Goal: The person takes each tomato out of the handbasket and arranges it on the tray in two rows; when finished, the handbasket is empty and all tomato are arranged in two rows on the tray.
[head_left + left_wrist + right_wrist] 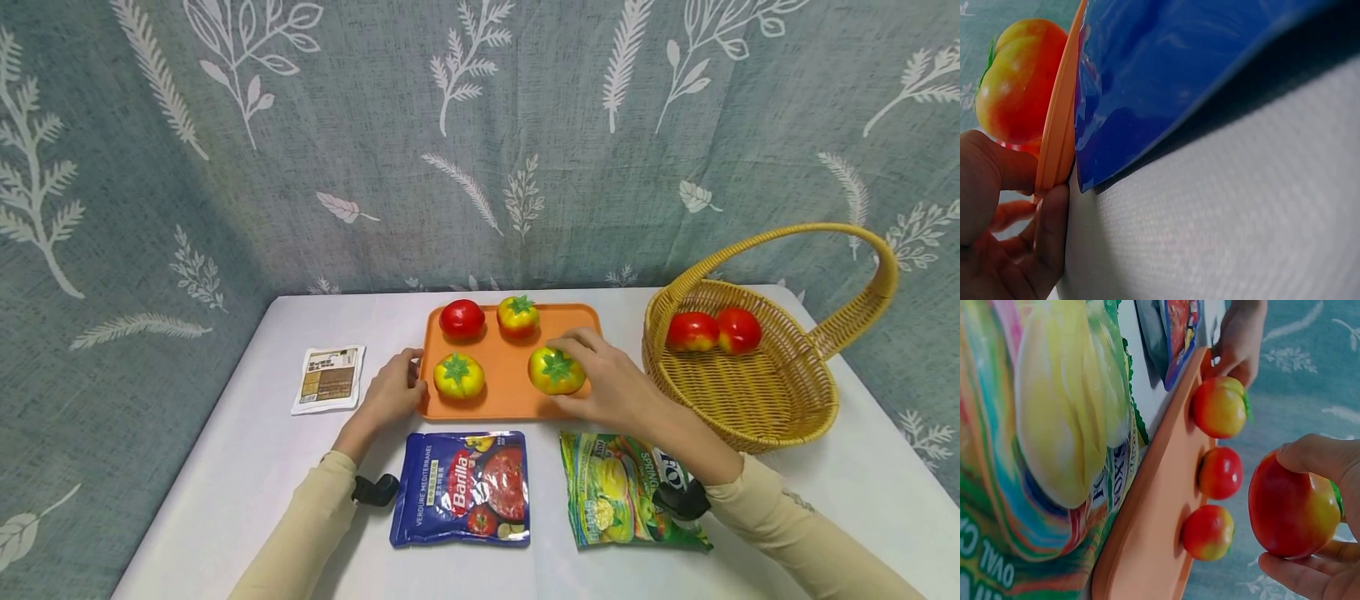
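Observation:
My right hand grips a red-and-yellow tomato with a green leafy top. In the right wrist view, that tomato is held between thumb and fingers, raised off the orange tray. At the tray's left end, my left hand pinches the rim, thumb above and fingers below, as the left wrist view shows. Three other tomatoes lie on the tray: a yellow one near the left hand, a red one behind it, and a yellow-red one at the back middle.
A wicker basket with a tall handle stands right of the tray, two red tomatoes inside. In front lie a blue Barilla pouch and a green soup packet, partly under the right wrist. Left is a white-brown packet.

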A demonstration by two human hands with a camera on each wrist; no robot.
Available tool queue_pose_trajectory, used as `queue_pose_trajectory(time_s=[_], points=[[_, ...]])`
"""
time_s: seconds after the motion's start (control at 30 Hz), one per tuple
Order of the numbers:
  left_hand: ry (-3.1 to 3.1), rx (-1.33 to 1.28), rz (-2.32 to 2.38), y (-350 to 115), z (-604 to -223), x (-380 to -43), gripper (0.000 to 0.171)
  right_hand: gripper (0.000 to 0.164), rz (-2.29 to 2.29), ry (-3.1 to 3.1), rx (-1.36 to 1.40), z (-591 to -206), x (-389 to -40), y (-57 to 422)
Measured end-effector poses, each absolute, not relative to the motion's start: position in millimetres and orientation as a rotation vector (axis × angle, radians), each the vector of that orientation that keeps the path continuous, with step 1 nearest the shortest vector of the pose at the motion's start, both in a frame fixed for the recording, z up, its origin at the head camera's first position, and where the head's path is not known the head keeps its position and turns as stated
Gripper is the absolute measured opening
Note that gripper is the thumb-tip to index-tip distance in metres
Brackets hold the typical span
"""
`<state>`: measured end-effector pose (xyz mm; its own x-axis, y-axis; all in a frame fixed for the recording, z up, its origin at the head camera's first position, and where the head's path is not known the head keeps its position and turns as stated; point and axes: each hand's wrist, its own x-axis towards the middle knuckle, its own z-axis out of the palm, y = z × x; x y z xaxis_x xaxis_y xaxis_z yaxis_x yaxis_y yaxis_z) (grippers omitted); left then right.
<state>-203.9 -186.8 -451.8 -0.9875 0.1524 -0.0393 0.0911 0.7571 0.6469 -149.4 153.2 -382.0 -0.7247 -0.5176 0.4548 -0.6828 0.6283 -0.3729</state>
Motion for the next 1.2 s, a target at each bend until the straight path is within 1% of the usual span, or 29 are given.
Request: queue_pose_trajectory(time_s=[0.5, 0.93, 1.2], points=[[2.876, 0.211, 1.045, -187.8, -451.4, -202.7, 0.053, 0.062, 0.681, -2.575, 0.935, -390.5, -161.8, 138.0], [2.870, 0.211, 1.059, -187.8, -450.8, -202.6, 0.054, 0.059, 0.785, -2.681, 0.959, -393.8, -171.9, 129.9], [2.873, 0.224, 1.055, -188.5, -450.7, -202.3, 0.053, 0.056, 0.736, -2.779, 0.950, -394.6, -178.7, 122.6]])
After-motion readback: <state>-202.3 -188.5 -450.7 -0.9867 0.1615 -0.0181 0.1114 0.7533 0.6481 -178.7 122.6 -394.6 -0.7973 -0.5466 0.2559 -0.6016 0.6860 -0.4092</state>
